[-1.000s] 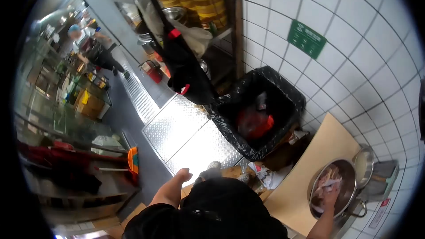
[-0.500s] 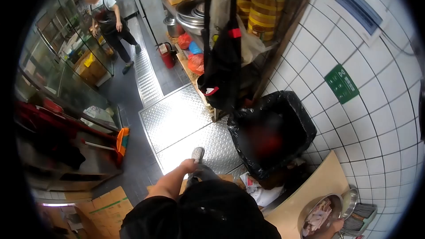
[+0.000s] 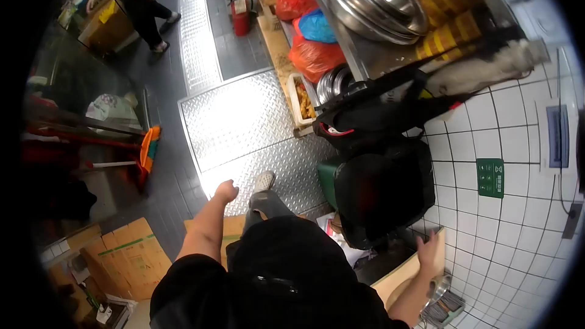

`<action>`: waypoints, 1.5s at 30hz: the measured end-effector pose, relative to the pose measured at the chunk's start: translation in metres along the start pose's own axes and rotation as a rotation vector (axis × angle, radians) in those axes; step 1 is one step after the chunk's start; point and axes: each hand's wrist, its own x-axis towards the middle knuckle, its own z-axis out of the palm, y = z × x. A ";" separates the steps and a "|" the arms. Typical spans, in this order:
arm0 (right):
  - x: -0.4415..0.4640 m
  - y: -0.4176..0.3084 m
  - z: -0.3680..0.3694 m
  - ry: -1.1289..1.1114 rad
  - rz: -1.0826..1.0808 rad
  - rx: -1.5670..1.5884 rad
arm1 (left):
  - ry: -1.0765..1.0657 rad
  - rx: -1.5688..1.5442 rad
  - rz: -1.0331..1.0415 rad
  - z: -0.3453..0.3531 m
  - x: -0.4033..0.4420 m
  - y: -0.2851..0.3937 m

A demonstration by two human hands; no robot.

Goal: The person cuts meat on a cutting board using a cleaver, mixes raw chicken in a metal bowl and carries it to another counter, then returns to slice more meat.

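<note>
My left hand [image 3: 226,191] hangs over the metal floor plate [image 3: 237,122] beside my shoe, fingers curled, with nothing visible in it. My right hand [image 3: 429,248] is raised with its fingers apart, above the edge of a light wooden board [image 3: 440,240] at the lower right. It holds nothing. Just ahead of it stands a bin lined with a black bag [image 3: 390,201]; its inside is dark and blurred. A shiny metal bowl [image 3: 440,287] lies by my right forearm, which partly covers it. The bowl of raw meat is mostly hidden.
A black apron [image 3: 372,119] hangs over the bin. Steel basins [image 3: 378,6] sit on a shelf beside orange bags [image 3: 314,58]. A fire extinguisher [image 3: 241,17] stands farther ahead. Flattened cardboard [image 3: 131,256] lies left. Another person [image 3: 146,6] stands ahead left.
My right hand has left the meat bowl and risen forward toward the bin, with its fingers spread. My left hand has swung slightly left. The camera view has turned and moved closer to the shelf.
</note>
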 end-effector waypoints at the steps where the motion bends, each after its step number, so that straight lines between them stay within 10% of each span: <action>1: 0.009 -0.049 0.013 -0.002 -0.153 -0.042 | 0.009 -0.038 -0.016 -0.009 -0.002 -0.005; 10: 0.001 -0.473 0.057 -0.444 -0.916 0.005 | -0.017 -0.174 -0.119 0.023 -0.023 -0.081; 17: -0.032 -0.634 0.086 -0.420 -1.326 0.140 | -0.077 -0.249 -0.182 0.044 -0.047 -0.113; 37: 0.026 -0.668 -0.079 0.187 -1.174 0.744 | 0.278 -0.315 -0.302 0.006 -0.043 -0.141; 40: 0.047 -0.664 -0.059 0.128 -1.164 0.766 | 0.560 0.180 0.557 0.000 -0.056 -0.182; 45: 0.082 -0.665 0.000 -0.056 -1.093 0.732 | 0.715 0.214 0.496 0.013 -0.031 -0.188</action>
